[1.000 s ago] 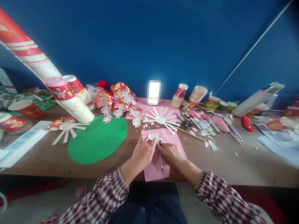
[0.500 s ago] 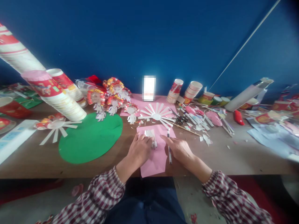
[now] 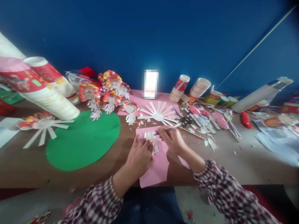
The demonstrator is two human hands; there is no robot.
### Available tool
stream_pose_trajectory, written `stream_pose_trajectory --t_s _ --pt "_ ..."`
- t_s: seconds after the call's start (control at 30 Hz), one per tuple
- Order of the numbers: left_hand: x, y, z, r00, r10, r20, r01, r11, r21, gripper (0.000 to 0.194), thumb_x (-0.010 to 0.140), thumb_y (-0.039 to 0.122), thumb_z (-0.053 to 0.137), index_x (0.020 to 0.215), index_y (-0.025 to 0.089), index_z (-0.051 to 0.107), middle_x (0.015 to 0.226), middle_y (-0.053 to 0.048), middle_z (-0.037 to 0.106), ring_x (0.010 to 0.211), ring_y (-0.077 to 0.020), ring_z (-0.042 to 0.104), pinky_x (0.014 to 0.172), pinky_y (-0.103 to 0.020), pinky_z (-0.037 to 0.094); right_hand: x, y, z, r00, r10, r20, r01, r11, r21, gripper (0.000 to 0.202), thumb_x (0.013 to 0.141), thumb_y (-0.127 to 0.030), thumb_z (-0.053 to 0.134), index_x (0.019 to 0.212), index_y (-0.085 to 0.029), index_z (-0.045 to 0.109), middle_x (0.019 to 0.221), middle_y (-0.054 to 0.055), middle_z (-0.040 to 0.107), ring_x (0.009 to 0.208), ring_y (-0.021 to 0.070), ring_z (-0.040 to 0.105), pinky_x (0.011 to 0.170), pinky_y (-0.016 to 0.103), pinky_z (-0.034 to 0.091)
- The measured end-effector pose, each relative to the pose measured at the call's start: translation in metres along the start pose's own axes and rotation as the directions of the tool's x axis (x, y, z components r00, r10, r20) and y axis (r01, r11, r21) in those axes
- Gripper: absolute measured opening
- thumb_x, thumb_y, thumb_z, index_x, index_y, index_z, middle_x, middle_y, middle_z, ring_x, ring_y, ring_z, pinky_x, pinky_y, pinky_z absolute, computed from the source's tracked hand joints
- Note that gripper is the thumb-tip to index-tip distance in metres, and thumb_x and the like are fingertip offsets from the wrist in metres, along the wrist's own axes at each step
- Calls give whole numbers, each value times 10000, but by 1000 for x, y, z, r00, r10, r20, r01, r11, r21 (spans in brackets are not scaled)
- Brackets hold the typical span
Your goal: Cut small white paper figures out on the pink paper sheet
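Observation:
A pink sheet (image 3: 155,172) lies at the table's front edge, with a small white paper cutout (image 3: 153,138) on its upper part. My left hand (image 3: 140,157) rests on the sheet and cutout, fingers bent and pressing on the cutout's lower left side; nothing is seen gripped in it. My right hand (image 3: 172,139) is closed around a pen (image 3: 171,127), whose tip points left at the cutout's upper right edge. Whether the tip touches the paper cannot be told.
Black scissors (image 3: 185,121), markers and paper scraps lie right of the pink sheet. A green oval (image 3: 81,146) is at left, below paper figures (image 3: 109,102). Cup stacks (image 3: 179,88) stand behind. A lit, blurred rectangle (image 3: 150,84) stands at the wall.
My right hand has taken hold of the pen, which lay on the pink sheet, and brought its tip to the cutout. My left hand stays on the cutout. The whole view has shifted slightly.

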State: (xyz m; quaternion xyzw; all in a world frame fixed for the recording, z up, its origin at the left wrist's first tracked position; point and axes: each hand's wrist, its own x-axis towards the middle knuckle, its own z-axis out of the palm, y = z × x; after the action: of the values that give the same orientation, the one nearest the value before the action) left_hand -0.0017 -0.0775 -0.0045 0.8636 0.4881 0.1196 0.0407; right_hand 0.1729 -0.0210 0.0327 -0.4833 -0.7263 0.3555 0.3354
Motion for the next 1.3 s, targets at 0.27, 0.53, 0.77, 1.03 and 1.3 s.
stream_pose_trajectory --t_s 0.27,0.53,0.77,1.03,1.3 --pt "0 1 6 997 -9 -70 7 999 -34 340 869 232 546 1190 151 624 1111 -130 660 1131 -302 569 1142 -618 260 36 3 19 987 102 124 -135 945 297 213 874 -343 591 919 -140 638 660 -24 580 551 95 560 521 204 451" --pt "-2 2 13 986 1 -165 -3 1000 -7 324 910 217 491 1179 112 638 1108 -126 680 1116 -284 576 1116 -573 291 41 15 26 987 105 124 -127 975 182 73 833 -245 565 846 -173 568 620 -54 510 525 82 483 488 185 377" --pt "-3 3 14 986 -4 -165 4 1000 0 341 926 190 481 1221 109 632 1143 -130 677 1108 -284 576 1096 -559 301 27 26 29 992 88 91 -87 996 -23 90 860 -285 521 821 -204 520 621 -43 513 549 112 473 507 208 387" --pt "-3 3 14 987 3 -160 -2 1000 10 360 924 165 447 1218 85 640 1161 -137 666 1113 -282 560 1098 -542 290 23 30 32 999 -11 36 16 990 -143 88 888 -266 512 817 -215 511 651 -21 569 574 135 528 548 237 423" --pt "-2 4 13 981 2 -196 0 1000 9 323 911 165 495 1170 62 660 1149 -143 669 1105 -282 568 1082 -531 320 24 34 35 997 -51 50 58 987 -150 75 872 -229 554 803 -222 527 617 -34 557 545 129 529 509 225 411"
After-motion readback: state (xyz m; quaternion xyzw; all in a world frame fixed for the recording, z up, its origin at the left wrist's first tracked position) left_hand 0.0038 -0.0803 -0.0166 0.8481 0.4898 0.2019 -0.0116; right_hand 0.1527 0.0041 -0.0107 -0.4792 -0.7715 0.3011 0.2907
